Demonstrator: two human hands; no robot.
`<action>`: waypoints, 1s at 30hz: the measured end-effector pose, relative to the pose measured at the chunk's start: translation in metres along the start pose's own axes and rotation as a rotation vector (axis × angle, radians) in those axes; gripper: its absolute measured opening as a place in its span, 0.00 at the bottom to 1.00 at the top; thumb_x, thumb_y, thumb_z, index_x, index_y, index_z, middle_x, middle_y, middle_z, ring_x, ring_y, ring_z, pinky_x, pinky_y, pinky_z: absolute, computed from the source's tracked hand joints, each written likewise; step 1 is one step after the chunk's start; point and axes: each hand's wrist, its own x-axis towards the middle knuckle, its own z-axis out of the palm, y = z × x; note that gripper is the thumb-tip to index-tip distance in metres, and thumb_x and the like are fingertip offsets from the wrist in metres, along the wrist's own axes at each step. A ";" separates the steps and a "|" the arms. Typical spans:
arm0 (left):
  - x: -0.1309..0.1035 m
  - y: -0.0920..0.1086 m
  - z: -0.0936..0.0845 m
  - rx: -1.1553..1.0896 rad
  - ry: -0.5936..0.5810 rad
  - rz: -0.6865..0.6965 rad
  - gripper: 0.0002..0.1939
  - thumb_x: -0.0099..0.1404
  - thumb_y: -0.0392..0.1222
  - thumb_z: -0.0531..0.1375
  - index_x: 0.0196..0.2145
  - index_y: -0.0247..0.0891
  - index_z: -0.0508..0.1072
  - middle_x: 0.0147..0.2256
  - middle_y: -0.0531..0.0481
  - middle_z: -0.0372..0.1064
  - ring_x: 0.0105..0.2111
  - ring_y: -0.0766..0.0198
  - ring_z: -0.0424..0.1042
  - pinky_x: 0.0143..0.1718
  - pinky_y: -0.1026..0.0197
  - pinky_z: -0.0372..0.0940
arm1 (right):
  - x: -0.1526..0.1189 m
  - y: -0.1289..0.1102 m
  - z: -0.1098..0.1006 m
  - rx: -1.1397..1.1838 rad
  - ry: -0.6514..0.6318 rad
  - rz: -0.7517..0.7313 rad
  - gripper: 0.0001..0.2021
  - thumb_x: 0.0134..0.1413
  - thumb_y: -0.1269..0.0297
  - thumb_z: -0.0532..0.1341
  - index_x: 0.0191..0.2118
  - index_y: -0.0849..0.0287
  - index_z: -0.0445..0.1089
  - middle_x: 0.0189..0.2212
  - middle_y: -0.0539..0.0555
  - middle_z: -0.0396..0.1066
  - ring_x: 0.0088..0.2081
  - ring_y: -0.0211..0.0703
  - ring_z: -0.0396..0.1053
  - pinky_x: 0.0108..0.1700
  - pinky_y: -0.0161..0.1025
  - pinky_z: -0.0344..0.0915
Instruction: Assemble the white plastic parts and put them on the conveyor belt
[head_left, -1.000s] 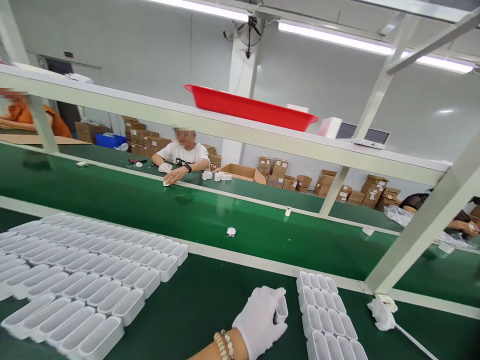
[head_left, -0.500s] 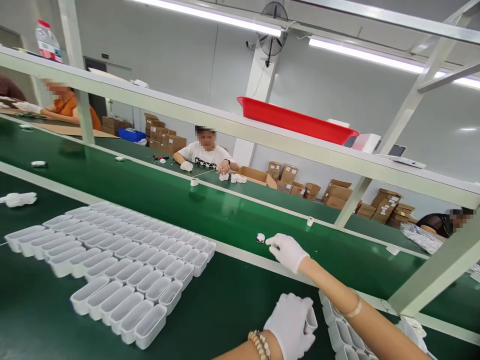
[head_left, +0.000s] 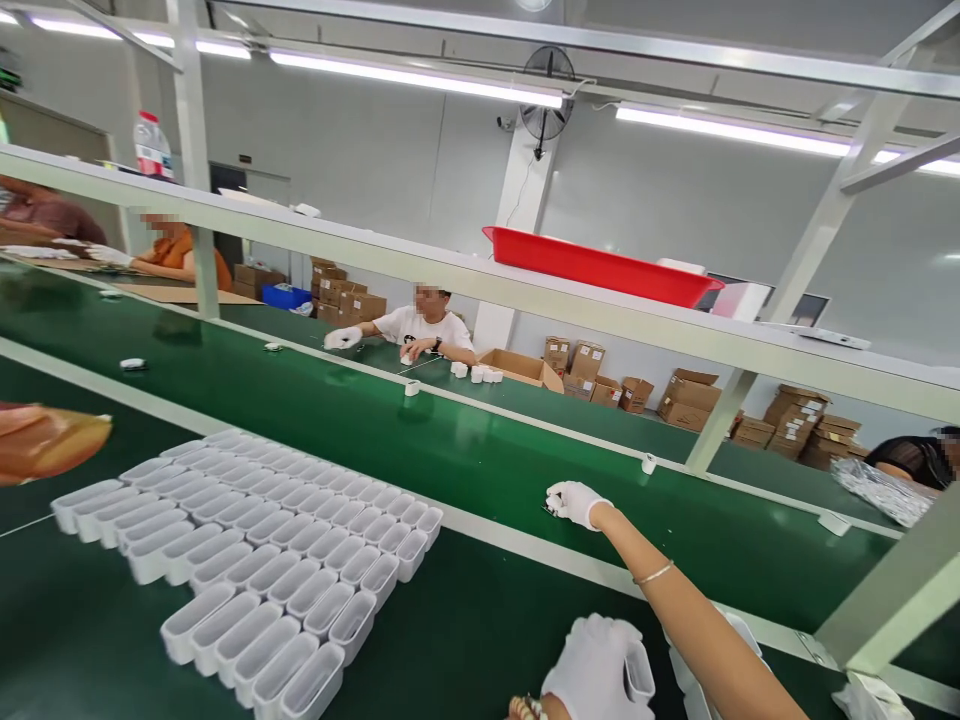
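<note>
My left hand, in a white glove with a beaded bracelet at the wrist, is closed around a small white oval cup. It is low in the view, above the near dark green table. Stretched out over the green conveyor belt, my gloved right hand has its fingers closed on a small white-and-black part. The fingers hide most of that part. To the left, many open white oval cups stand in tight rows on the table. More white cups are partly hidden behind my right forearm.
A shelf beam crosses overhead, bearing a red tray; posts rise left and right. Small parts lie along the belt. Co-workers sit on its far side, one handling white pieces. A blurred brownish-orange shape enters at the left edge.
My right hand has closed on the small part on the belt. The view has tilted up slightly. The orange shape has appeared at left, and the co-worker opposite has moved an arm outward.
</note>
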 end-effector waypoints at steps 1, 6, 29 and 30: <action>-0.004 0.002 -0.002 -0.017 0.023 0.004 0.24 0.45 0.41 0.70 0.43 0.42 0.78 0.46 0.43 0.75 0.48 0.40 0.72 0.52 0.42 0.66 | -0.004 0.001 -0.003 0.019 0.000 0.023 0.13 0.59 0.66 0.67 0.50 0.62 0.73 0.46 0.56 0.75 0.46 0.48 0.74 0.54 0.54 0.70; -0.014 0.003 0.000 -0.197 0.157 -0.045 0.27 0.50 0.38 0.66 0.51 0.44 0.76 0.46 0.47 0.77 0.46 0.47 0.76 0.52 0.46 0.69 | -0.061 0.011 -0.022 0.271 0.013 0.050 0.08 0.54 0.68 0.69 0.38 0.62 0.72 0.35 0.52 0.75 0.40 0.45 0.74 0.50 0.51 0.72; -0.026 -0.014 0.011 -0.125 0.384 0.237 0.18 0.61 0.38 0.63 0.50 0.46 0.76 0.48 0.45 0.77 0.47 0.51 0.78 0.51 0.47 0.74 | -0.270 0.027 0.012 0.811 0.156 0.008 0.30 0.37 0.62 0.75 0.52 0.53 0.75 0.43 0.57 0.78 0.46 0.56 0.75 0.53 0.55 0.70; -0.026 -0.014 0.010 -0.121 0.382 0.258 0.17 0.62 0.38 0.63 0.50 0.46 0.76 0.47 0.45 0.77 0.47 0.52 0.78 0.50 0.47 0.75 | -0.272 0.024 0.012 0.723 0.163 0.036 0.30 0.36 0.63 0.75 0.52 0.51 0.76 0.45 0.57 0.78 0.48 0.58 0.74 0.54 0.54 0.69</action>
